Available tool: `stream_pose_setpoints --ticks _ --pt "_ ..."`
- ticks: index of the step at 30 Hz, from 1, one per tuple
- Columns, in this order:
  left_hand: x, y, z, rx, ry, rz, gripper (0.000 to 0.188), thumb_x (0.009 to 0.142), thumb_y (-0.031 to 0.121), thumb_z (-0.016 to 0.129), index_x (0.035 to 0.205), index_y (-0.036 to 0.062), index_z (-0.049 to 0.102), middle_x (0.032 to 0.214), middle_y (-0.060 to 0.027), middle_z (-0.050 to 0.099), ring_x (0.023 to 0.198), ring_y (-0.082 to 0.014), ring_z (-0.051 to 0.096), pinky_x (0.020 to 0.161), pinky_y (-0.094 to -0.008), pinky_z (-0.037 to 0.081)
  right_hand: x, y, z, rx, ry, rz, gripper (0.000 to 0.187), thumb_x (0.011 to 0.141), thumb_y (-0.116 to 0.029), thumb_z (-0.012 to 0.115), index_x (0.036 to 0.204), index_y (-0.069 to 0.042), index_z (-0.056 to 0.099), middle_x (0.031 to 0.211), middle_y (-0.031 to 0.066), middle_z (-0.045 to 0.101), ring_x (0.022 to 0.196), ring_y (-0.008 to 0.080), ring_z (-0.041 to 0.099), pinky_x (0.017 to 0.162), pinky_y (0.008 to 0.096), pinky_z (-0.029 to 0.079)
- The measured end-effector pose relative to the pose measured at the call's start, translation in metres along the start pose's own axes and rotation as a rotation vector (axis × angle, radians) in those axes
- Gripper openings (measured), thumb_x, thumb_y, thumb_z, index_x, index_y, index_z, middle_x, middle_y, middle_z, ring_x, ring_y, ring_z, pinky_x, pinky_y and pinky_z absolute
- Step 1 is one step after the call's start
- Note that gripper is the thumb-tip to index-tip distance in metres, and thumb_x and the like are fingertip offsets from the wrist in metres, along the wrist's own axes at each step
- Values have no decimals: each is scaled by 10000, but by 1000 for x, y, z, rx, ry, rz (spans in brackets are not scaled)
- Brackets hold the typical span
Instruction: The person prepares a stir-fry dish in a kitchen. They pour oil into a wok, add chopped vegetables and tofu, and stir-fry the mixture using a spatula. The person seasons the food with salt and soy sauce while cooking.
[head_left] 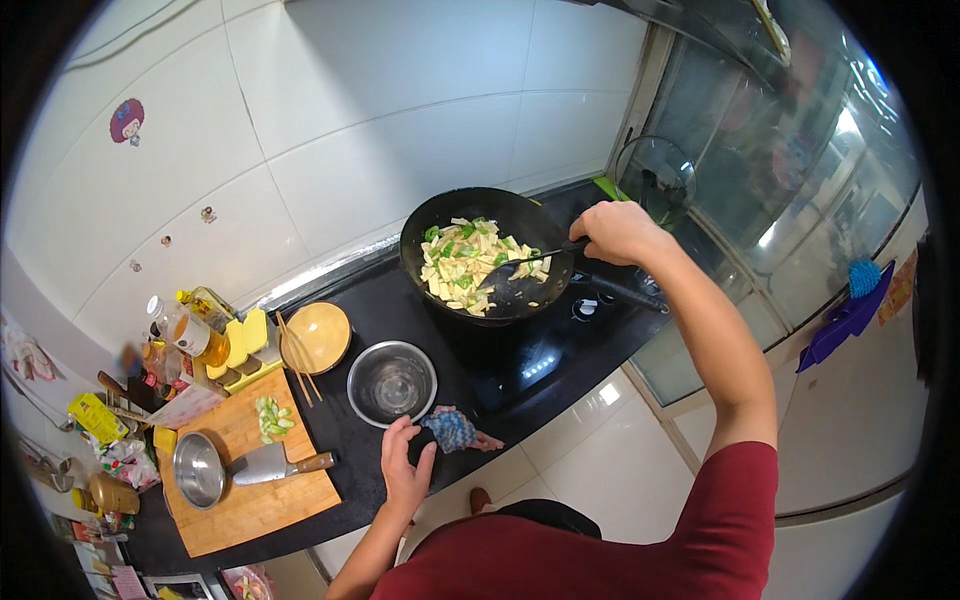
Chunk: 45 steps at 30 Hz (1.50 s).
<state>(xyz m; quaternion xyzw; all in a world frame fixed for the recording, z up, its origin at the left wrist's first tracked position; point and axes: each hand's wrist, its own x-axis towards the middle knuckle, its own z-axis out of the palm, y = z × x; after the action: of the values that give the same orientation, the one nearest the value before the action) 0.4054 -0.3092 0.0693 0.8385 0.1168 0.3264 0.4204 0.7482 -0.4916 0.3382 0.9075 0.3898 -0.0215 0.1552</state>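
Observation:
My right hand is closed round the handle of a black spatula, whose head reaches into the food. Under it, a black wok holds pale cut strips mixed with green pepper pieces. The food lies mostly in the left and far part of the wok, with bare dark metal showing at the near right. Close to the counter's front edge, my left hand has thumb and fingers apart and nothing visible in it. It is beside a steel bowl and a blue patterned cloth.
A cutting board at the left carries a cleaver, a small steel bowl and sliced scallion. Chopsticks rest on a yellow bowl. Bottles stand behind. A glass lid leans at the far right.

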Motion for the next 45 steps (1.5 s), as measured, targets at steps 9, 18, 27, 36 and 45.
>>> stream_pose_setpoints --ticks 9,18,27,36,45 --pt "9 4 17 -24 -27 -40 313 802 31 721 1091 16 603 1266 -207 569 1176 -356 561 1008 -409 431 -9 -45 16 -26 141 -160 134 802 -136 617 826 -62 727 817 170 713 839 320 716 695 420 573" --pt "17 -2 18 -1 -19 -47 324 794 25 725 1091 8 596 1262 -216 567 1179 -364 560 1008 -413 432 -6 25 14 277 127 97 247 862 -277 627 1037 -147 742 994 144 718 967 342 680 846 448 544" --pt "2 -10 9 46 27 -62 320 800 55 738 1083 -2 600 1266 -220 558 1156 -388 563 973 -427 458 63 94 88 947 -188 409 239 925 -206 570 970 -8 696 717 129 667 420 141 538 362 291 413" --pt "-14 -12 -22 113 57 -110 320 804 55 736 1088 -1 599 1249 -216 562 1128 -379 576 952 -416 471 77 36 115 1250 -152 50 232 917 -140 620 1102 -9 672 696 48 634 433 84 488 390 236 378" --pt "4 -20 -11 11 -19 -1 341 786 41 746 1090 -1 597 1247 -221 567 1135 -385 577 964 -417 465 -53 -17 -10 245 110 -40 320 803 -217 724 1112 -135 714 1046 143 674 979 324 647 807 428 515"
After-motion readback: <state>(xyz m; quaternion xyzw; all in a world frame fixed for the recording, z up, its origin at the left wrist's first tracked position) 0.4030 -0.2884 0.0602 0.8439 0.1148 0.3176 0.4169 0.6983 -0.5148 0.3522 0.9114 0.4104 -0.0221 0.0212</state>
